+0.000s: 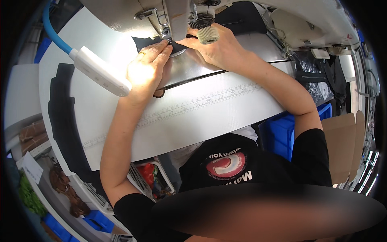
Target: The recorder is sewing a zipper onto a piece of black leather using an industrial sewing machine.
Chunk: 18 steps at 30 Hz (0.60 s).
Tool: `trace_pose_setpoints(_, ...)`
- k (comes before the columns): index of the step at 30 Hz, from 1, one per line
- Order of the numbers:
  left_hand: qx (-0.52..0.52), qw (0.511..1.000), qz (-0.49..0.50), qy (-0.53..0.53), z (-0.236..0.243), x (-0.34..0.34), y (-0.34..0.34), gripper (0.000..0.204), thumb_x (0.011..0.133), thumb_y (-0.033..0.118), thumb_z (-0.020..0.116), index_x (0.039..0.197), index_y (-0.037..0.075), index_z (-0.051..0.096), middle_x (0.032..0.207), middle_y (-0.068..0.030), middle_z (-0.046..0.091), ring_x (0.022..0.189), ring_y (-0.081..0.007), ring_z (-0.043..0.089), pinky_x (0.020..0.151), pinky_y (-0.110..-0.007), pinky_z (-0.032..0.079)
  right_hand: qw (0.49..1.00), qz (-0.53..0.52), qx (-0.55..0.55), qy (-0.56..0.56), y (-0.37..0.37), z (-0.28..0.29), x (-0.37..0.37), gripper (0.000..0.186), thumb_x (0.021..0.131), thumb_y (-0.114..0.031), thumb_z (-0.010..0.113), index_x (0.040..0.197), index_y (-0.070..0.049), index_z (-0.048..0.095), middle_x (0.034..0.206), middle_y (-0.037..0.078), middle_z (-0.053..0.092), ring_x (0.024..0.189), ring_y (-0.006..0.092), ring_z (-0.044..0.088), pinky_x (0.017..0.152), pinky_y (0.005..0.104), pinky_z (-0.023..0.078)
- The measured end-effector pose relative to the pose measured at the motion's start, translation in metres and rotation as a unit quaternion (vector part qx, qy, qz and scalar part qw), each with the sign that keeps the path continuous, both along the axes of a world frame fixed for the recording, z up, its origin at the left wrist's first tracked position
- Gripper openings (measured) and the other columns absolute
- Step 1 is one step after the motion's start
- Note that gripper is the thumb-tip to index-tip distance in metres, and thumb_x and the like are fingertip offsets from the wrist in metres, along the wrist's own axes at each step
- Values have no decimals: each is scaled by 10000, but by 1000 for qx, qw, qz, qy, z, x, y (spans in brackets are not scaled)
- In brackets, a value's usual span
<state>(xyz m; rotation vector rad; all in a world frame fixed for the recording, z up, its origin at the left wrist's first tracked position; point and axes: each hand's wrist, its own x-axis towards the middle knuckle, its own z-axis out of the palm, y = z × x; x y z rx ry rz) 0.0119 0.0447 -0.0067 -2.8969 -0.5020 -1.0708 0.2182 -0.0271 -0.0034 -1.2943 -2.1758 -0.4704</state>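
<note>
A black fabric piece (141,42) lies on the metal bed plate (181,69) of a sewing machine, under the presser foot (165,34). My left hand (147,68), a ring on one finger, lies with outstretched fingers flat on this fabric, fingertips close to the foot. From the other side my right hand (219,48) reaches in. Its thumb and forefinger close on the fabric's right part beside the foot, while the machine's ribbed knob (208,35) and post hide some of its fingers.
A white lamp (100,72) on a blue gooseneck hangs left of my hand. Black strips (66,121) drape over the table's left side. A printed ruler scale (201,101) crosses the white tabletop (177,129). A blue bin (278,131) and cardboard box (342,145) stand right, below the table.
</note>
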Motion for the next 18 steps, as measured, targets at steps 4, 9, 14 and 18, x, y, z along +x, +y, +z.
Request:
trace_pose_setpoints(4, 25, 1000, -9, -4, 0, -2, 2, 259, 657, 19, 721, 914, 39, 705, 1002, -108, 695, 880, -213, 682, 758, -303, 567, 1000, -3, -9, -3, 0, -1, -2, 169, 720, -197, 733, 876, -137, 709, 1016, 15, 650, 895, 183, 592, 693, 288, 500)
trace_pose_setpoints(9, 3, 1000, -8, -9, 1, 0, 3, 276, 637, 16, 737, 911, 41, 711, 989, -103, 702, 880, -220, 685, 753, -304, 569, 1000, 2, -19, 7, -2, 2, 4, 198, 750, -187, 708, 939, -126, 702, 1049, 32, 651, 939, 206, 600, 734, 316, 515)
trace_pose_setpoints(14, -4, 1000, 4, 4, 0, -3, 7, 283, 661, 16, 713, 941, 59, 716, 1005, -89, 703, 901, -218, 682, 776, -312, 566, 990, -68, -106, -57, -23, 30, 66, 296, 780, -128, 638, 1071, -69, 651, 1041, 88, 643, 1017, 267, 595, 889, 373, 496)
trace_pose_setpoints(18, -7, 1000, -11, 28, -1, -4, 12, 274, 724, -19, 643, 975, 65, 713, 1036, -86, 697, 939, -224, 672, 832, -319, 538, 978, -152, -83, -120, -45, 33, 117, 363, 730, -9, 591, 1084, -83, 618, 987, 69, 609, 943, 255, 600, 851, 383, 480)
